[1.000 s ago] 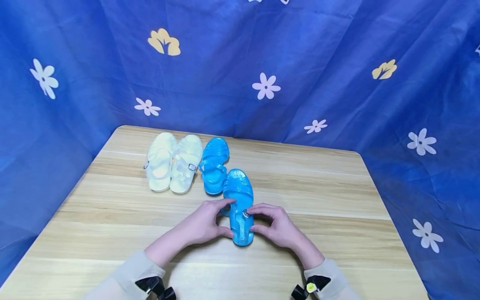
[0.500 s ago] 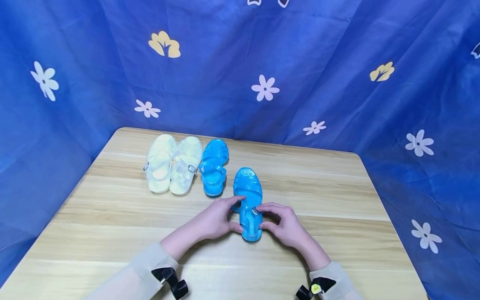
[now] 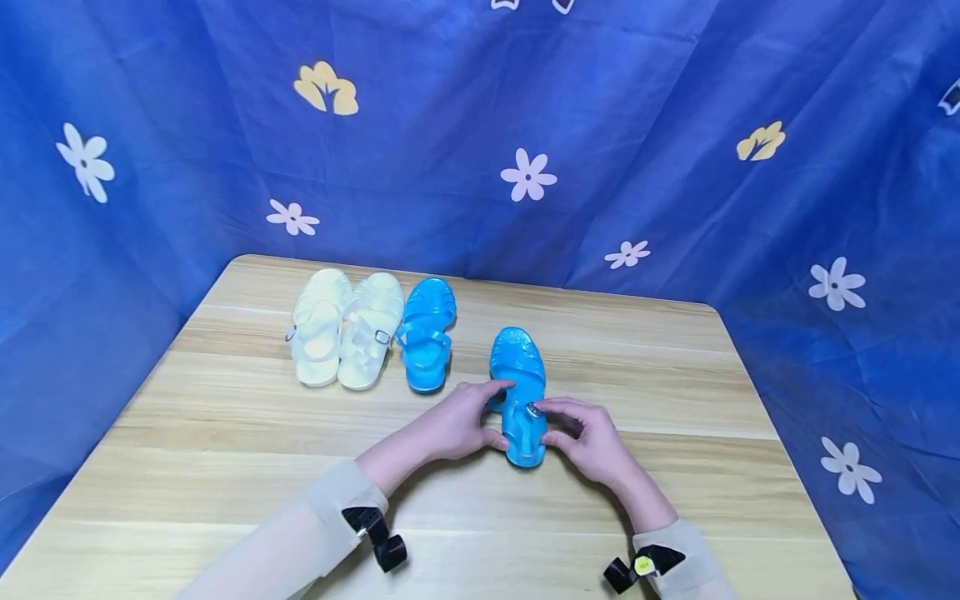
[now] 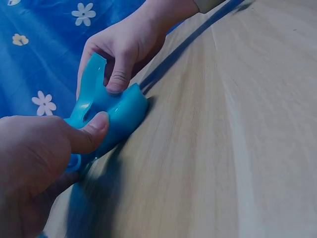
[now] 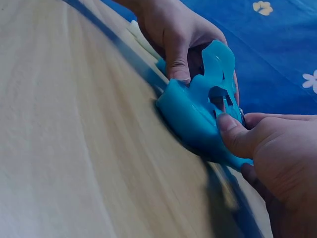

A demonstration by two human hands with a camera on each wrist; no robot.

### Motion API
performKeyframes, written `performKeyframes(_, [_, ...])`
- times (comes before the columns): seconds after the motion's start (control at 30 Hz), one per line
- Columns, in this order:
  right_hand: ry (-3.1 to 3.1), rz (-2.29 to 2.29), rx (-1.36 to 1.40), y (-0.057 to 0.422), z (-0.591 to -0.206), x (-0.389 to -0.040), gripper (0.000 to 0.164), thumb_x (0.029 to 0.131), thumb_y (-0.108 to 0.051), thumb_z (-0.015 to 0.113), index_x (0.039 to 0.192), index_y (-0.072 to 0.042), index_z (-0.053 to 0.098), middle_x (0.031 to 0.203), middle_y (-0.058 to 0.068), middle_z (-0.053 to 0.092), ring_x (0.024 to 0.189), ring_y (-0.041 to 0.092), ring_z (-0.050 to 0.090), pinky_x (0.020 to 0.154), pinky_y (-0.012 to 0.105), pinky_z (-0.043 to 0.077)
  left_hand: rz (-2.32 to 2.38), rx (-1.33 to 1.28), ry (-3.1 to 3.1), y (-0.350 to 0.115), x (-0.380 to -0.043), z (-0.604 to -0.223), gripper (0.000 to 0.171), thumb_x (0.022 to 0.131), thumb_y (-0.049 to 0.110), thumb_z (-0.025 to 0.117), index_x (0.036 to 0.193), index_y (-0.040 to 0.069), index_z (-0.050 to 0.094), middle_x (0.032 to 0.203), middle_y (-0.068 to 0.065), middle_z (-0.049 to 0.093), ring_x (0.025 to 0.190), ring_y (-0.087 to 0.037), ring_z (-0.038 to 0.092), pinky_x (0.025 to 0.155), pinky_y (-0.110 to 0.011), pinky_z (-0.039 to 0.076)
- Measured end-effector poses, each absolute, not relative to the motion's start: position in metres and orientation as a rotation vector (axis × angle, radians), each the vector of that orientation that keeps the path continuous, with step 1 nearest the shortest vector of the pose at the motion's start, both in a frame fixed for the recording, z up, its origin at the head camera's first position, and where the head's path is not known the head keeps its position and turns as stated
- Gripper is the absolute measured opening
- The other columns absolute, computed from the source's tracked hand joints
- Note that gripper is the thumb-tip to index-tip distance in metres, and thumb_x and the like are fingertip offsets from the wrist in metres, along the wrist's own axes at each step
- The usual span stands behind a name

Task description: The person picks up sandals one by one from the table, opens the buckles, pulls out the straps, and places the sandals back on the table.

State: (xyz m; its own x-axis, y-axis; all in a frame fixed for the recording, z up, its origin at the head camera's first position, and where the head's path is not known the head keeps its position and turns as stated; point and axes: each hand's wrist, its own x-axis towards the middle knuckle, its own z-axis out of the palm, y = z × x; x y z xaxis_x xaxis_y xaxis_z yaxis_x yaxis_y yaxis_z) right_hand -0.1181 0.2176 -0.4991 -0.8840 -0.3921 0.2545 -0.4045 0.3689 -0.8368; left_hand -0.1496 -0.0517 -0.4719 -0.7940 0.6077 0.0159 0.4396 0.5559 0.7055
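A blue jelly sandal [image 3: 517, 354] with a metal buckle [image 3: 534, 410] points toe-first to the back of the table. Thumb and fingers of my left hand [image 3: 461, 423] hold its left side around the heel and strap. From the right, my right hand [image 3: 592, 437] grips the heel side, with a fingertip at the buckle. Both wrist views show each thumb pressed on the blue heel [image 4: 126, 111], close above the wood; whether the sole touches the table I cannot tell. A second blue sandal [image 3: 426, 337] lies further back to the left.
Two white sandals [image 3: 318, 329] stand side by side at the back left, left of the second blue sandal. The wooden table [image 3: 637, 358] ends at a blue curtain [image 3: 420, 150] with flowers. Small cameras [image 3: 375, 533] are strapped to both wrists.
Both hands have moved right and slightly back with the blue sandal, opening a gap to the second blue sandal. The second blue sandal and the white pair stay put.
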Motion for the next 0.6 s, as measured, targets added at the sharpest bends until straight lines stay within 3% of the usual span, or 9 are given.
performKeyframes(0.4, [-2.639,1.573,0.570,0.243,-0.499,-0.129,0.041,0.086,-0.002,0.086,0.125,-0.012,0.078,0.128,0.005,0.074,0.123,0.026,0.067,0.107,0.042,0.053,1.051,0.885,2.541,-0.021,-0.171,-0.473,0.092,0.084,0.037,0.092,0.158,0.007,0.046,0.148,-0.016,0.060,0.138,-0.029,0.056,0.115,-0.042,0.045])
performKeyframes(0.6, [-2.628,1.548,0.530,0.257,-0.499,-0.132,0.042,0.086,0.009,0.082,0.126,-0.002,0.075,0.128,0.015,0.072,0.124,0.035,0.066,0.107,0.051,0.052,1.064,0.880,2.524,-0.002,-0.180,-0.474,0.092,0.084,0.036,0.092,0.159,0.009,0.046,0.150,-0.015,0.059,0.139,-0.029,0.054,0.117,-0.042,0.043])
